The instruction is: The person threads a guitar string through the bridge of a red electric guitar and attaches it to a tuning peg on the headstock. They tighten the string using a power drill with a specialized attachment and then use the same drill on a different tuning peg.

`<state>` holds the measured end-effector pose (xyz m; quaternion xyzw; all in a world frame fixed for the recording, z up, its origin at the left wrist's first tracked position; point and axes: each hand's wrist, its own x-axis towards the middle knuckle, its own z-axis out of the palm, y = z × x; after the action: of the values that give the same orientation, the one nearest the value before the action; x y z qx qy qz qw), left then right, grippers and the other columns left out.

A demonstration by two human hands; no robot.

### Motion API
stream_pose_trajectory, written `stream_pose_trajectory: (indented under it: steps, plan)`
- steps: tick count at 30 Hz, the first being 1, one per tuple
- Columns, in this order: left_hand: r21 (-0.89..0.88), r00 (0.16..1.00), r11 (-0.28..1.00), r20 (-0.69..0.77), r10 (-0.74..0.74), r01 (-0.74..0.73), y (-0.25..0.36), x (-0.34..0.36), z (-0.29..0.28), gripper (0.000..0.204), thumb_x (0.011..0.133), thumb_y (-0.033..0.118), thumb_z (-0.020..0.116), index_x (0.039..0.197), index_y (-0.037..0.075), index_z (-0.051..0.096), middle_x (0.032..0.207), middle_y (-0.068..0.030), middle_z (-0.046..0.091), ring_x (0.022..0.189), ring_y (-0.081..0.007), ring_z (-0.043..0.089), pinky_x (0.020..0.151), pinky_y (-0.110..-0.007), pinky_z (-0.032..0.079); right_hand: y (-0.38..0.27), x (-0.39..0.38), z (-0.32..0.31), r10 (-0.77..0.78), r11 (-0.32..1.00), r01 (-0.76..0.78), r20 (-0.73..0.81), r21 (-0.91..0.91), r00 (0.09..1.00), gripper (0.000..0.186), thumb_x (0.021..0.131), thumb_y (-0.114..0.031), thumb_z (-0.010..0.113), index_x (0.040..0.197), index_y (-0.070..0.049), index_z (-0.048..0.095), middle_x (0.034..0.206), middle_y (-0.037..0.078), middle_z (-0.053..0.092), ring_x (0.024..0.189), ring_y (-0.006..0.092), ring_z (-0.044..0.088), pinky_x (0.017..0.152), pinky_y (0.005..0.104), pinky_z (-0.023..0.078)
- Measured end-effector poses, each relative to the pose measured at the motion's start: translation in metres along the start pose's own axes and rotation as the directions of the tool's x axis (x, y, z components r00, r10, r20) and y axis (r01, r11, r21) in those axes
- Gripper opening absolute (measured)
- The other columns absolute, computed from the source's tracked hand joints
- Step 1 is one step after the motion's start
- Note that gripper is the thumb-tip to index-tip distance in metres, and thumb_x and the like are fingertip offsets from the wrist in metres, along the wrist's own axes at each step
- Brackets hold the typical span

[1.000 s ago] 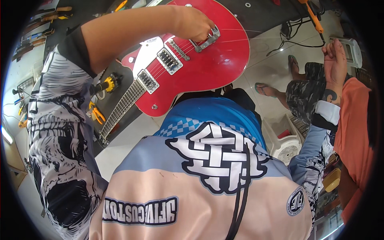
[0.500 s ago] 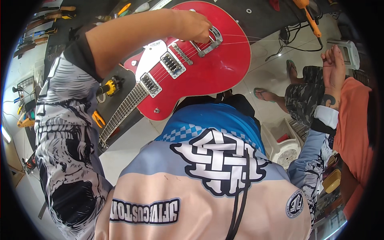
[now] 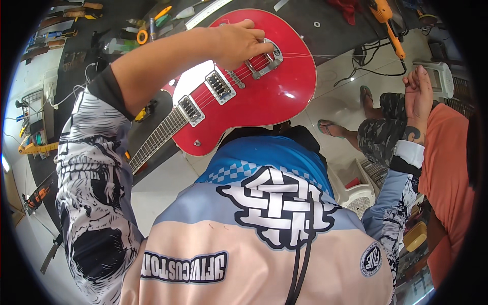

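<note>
A red electric guitar lies face up, its neck slanting toward the lower left. My left hand reaches over the body from the left, with bent fingers closed at the metal vibrato tailpiece; the undersides of the fingers are hidden. Two pickups and the bridge show beside it. Thin strings run off the tailpiece past the body's edge, toward my right. There my right hand is raised with curled fingers; whether it grips a string end is too fine to see.
The dark workbench carries an orange power tool, a red cloth, a metal ruler and a roll of tape. Knives line the left. Beside me stand a person in orange and a white plastic stool.
My left hand has shifted slightly down in the picture, and its fingers have spread somewhat around the tailpiece. The guitar body sits a little lower. My right hand stays raised and curled.
</note>
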<state>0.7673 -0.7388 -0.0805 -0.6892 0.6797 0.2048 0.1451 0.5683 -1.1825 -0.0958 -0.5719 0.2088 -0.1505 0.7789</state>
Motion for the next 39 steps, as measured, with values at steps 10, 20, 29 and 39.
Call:
stream_pose_trajectory:
  steps: [10,20,29,39]
  plan:
    - [-0.272,0.961,0.944,-0.153,-0.232,0.185,0.018,-0.022,0.018,0.060,0.080,0.027,0.081,0.128,0.011,0.049,0.109,-0.0053,0.066,0.133,-0.0254,0.046,0.121,-0.052,0.023,0.000,0.001,-0.001,0.010,1.000,-0.010,0.003,-0.016,1.000,0.015,0.105,-0.020,0.059,0.104,-0.005,0.061,0.076,-0.005,0.037,0.070,0.0074,0.035,0.076,0.0284,0.041]
    - [-0.250,0.965,0.968,-0.250,-0.074,0.010,0.007,-0.032,0.031,0.029,0.086,0.021,0.075,0.112,0.018,0.065,0.117,0.0002,0.067,0.137,-0.0242,0.045,0.118,-0.061,0.022,-0.004,0.003,-0.002,0.011,1.000,-0.011,0.024,-0.010,1.000,0.014,0.105,-0.020,0.058,0.102,-0.006,0.059,0.076,-0.005,0.037,0.069,0.0075,0.035,0.076,0.0288,0.042]
    - [-0.203,0.957,0.979,-0.282,-0.061,0.003,0.005,-0.031,0.038,0.011,0.090,0.022,0.070,0.099,0.016,0.070,0.116,0.0023,0.065,0.136,-0.0234,0.043,0.118,-0.061,0.023,-0.003,0.007,-0.003,0.020,1.000,-0.020,0.030,0.002,0.999,0.014,0.105,-0.020,0.059,0.102,-0.006,0.059,0.075,-0.006,0.037,0.069,0.0073,0.035,0.076,0.0289,0.042]
    - [-0.204,0.951,0.979,-0.299,-0.084,0.022,0.011,-0.061,0.031,0.009,0.084,0.019,0.074,0.085,0.011,0.071,0.137,-0.0007,0.056,0.141,-0.0273,0.040,0.117,-0.056,0.030,-0.003,0.007,-0.001,0.034,0.999,-0.034,0.018,-0.010,0.999,0.015,0.105,-0.020,0.059,0.102,-0.006,0.060,0.075,-0.005,0.037,0.069,0.0073,0.036,0.076,0.0287,0.042]
